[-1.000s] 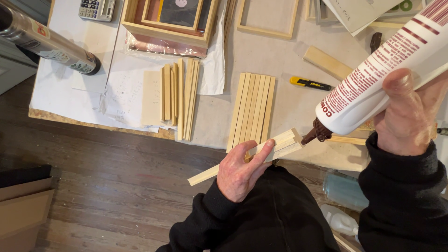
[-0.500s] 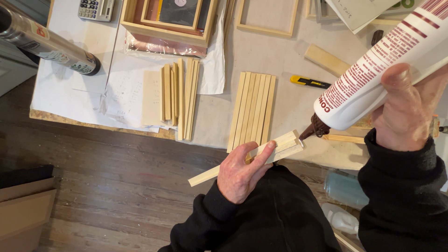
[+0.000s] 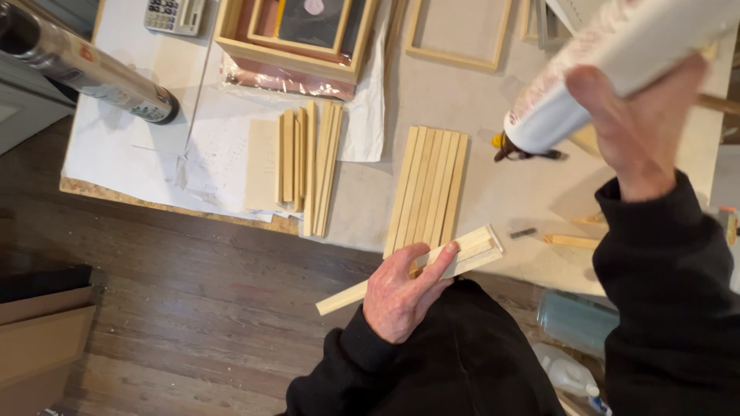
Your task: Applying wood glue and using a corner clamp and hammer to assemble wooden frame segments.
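Observation:
My left hand (image 3: 402,293) grips a long pale wooden strip (image 3: 472,252) held slantwise over the table's near edge, its profiled end pointing right. My right hand (image 3: 646,131) is wrapped around a big white glue bottle (image 3: 617,69) with a dark brown nozzle (image 3: 510,149), raised well above and to the right of the strip's end. Just beyond the left hand lies a row of several similar strips (image 3: 428,189) side by side on the worktable (image 3: 493,200).
More strips and a thin board (image 3: 304,166) lie on white paper. A shallow wooden frame box (image 3: 297,35), an open frame (image 3: 459,35), a calculator (image 3: 176,14) and a metallic cylinder (image 3: 85,69) sit farther back. Plastic bottles (image 3: 574,320) stand below the table on dark floorboards.
The right hand has lifted the glue bottle up and away from the strip's end, where its nozzle rested before. The left hand still holds the strip in the same place.

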